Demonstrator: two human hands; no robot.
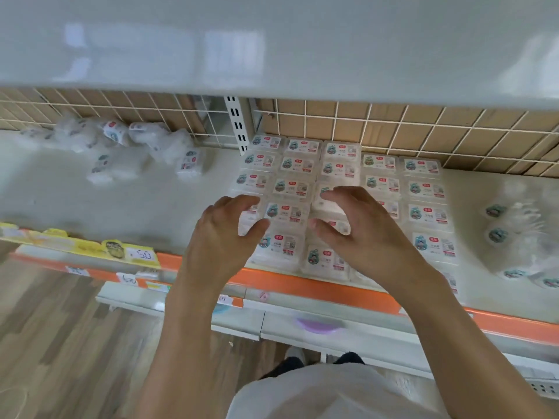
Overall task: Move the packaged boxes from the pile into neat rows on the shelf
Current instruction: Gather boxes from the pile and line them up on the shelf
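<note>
Your left hand [225, 228] and right hand [352, 225] hover with fingers spread, gripping nothing, above the clear-wrapped white boxes [287, 213] near the grey shelf [106, 207] front edge, apparently to square the rows.

Five rows of packaged boxes [292, 189], two hands [223, 234].

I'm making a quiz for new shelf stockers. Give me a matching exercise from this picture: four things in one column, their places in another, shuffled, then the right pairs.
Things:
1. loose pile of packs
2. neat rows of boxes
3. yellow price tag
4. wire grid

Places:
A. back of the shelf
B. front edge of the shelf, left
C. shelf, middle to right
D. shelf, far left, near the back

Pairs: 1-D, 2-C, 3-B, 4-A
</note>
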